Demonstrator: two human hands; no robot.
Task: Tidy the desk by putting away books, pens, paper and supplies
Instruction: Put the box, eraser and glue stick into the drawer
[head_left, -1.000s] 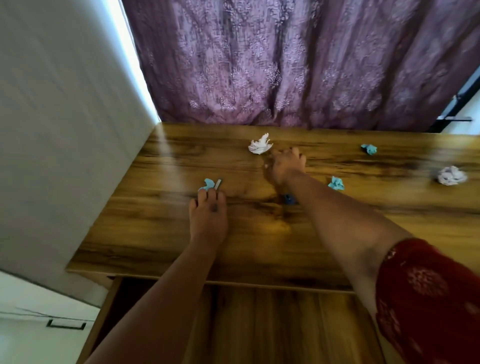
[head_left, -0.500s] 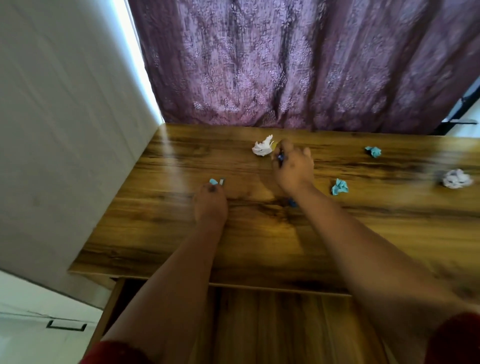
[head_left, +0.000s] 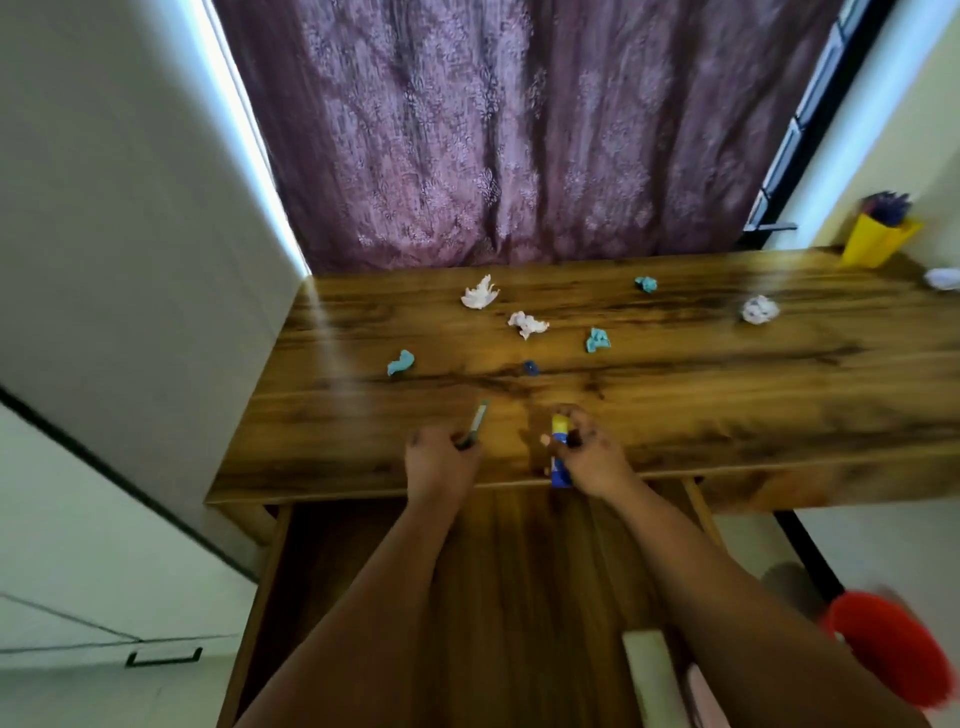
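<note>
Left hand (head_left: 440, 464) is closed on a thin grey tool (head_left: 479, 422); right hand (head_left: 592, 457) is closed on a blue & yellow glue stick (head_left: 560, 453), both above desk (head_left: 727, 395) front edge.

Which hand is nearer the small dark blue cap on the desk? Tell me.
Right. The right hand, gripping a blue and yellow glue stick, is just right of and below the cap; the left hand sits farther left.

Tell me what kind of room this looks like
Probably a home study corner or bedroom: a wooden desk with an open drawer, pushed against a patterned purple curtain, with a yellow pen holder at the far right and crumpled paper scraps scattered across the top.
</note>
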